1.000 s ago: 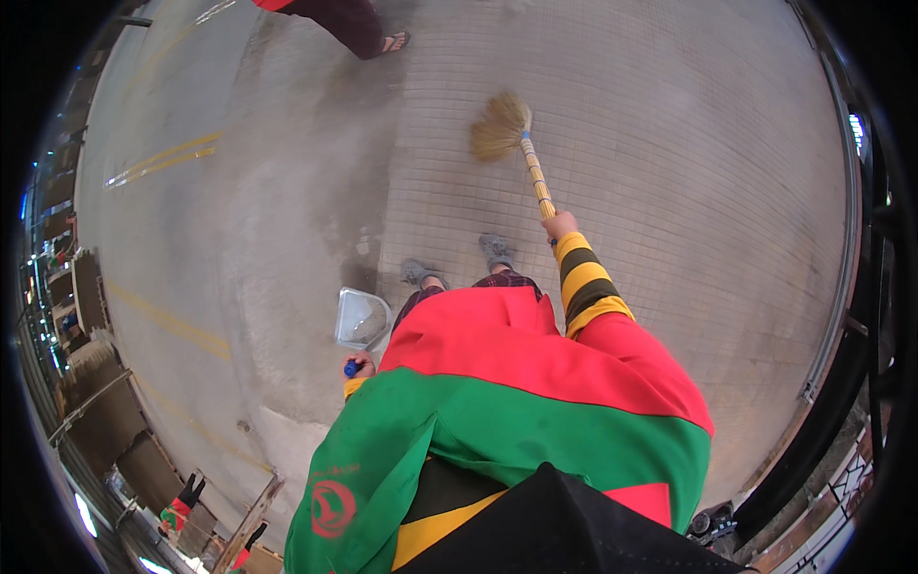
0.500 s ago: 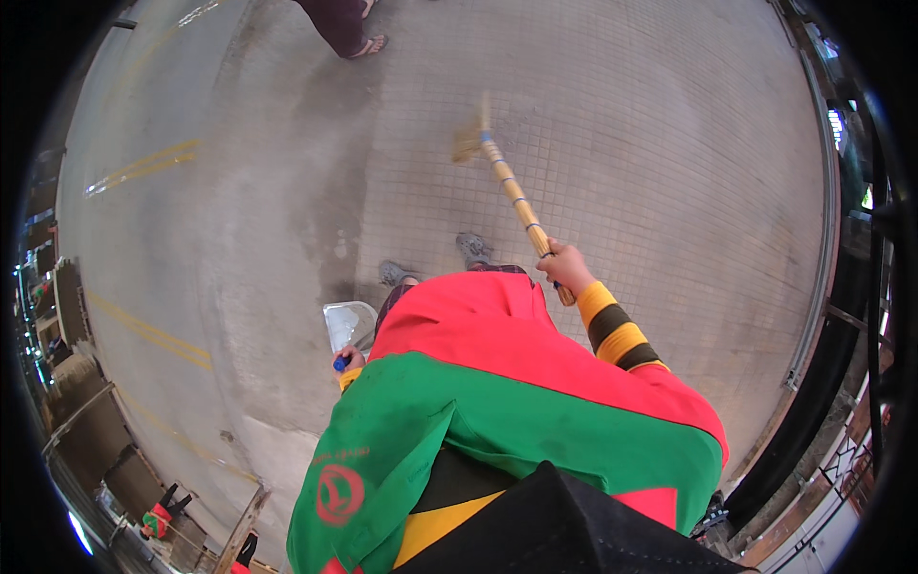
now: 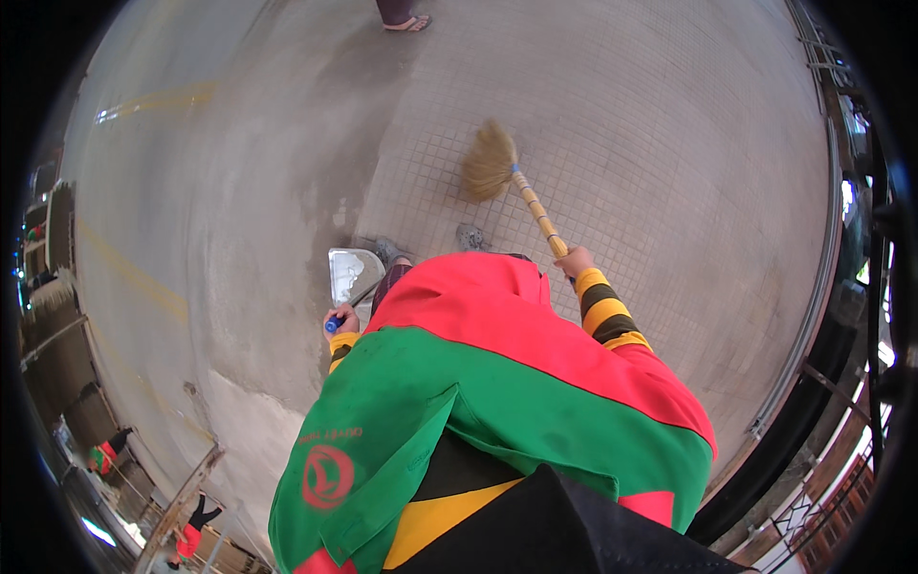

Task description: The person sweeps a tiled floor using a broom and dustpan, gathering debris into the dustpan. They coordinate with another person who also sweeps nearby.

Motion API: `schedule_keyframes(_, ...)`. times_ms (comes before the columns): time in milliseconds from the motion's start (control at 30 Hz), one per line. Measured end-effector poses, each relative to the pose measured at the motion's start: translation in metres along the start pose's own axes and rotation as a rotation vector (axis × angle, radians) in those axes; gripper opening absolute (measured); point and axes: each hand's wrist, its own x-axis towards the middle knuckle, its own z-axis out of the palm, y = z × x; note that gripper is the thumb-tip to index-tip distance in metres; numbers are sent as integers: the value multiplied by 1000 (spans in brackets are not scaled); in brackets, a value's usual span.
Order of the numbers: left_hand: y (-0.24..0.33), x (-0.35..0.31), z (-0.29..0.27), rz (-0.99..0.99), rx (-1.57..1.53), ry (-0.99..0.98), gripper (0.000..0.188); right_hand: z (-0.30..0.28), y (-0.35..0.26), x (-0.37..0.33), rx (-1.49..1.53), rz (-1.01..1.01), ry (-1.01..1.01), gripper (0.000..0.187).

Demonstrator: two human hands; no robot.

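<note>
Sweeping posture, seen from above. My right hand [image 3: 577, 261] is closed around the upper end of the broom [image 3: 492, 165], whose fan of straw lies ahead of my shoes [image 3: 470, 237], over the gridded floor [image 3: 622, 143], with its shaft slanting away from me to the left. My left hand [image 3: 339, 320] grips the blue-ended handle of the dustpan [image 3: 350, 275], which sits low by my left shoe; whether its lip touches the ground I cannot tell. A sandalled foot [image 3: 409, 23] stands well beyond the straw.

Note on technique: the stroke is best judged as light and level, with the fan spread against the floor so that its whole edge works, since a flick would probably scatter fine dust. I do well to draw each pass inward, short of the other person's foot, and to hold the pan steady and clear of the straw until a pile is gathered.
</note>
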Motion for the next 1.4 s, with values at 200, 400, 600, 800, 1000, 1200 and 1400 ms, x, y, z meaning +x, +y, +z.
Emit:
schedule_keyframes(200,40,-1,-46,62,21,-61,14,40,32,-14,-243,-97,217,33)
schedule_keyframes(400,4,20,-76,112,9,-130,11,18,6,-54,-398,-332,235,29)
schedule_keyframes(600,-4,20,-66,223,91,37,9,-3,-81,-111,-282,-526,107,28)
schedule_keyframes(800,0,22,-71,228,141,7,11,59,-165,-53,-140,-709,-167,25)
schedule_keyframes(1000,7,30,-79,149,110,-7,13,125,-221,19,-308,-776,-166,27)
schedule_keyframes(1200,30,49,-100,91,330,-47,14,161,-208,91,-24,-385,-217,22)
schedule_keyframes(1400,42,62,-109,167,553,-99,17,150,-151,121,253,-210,-164,19)
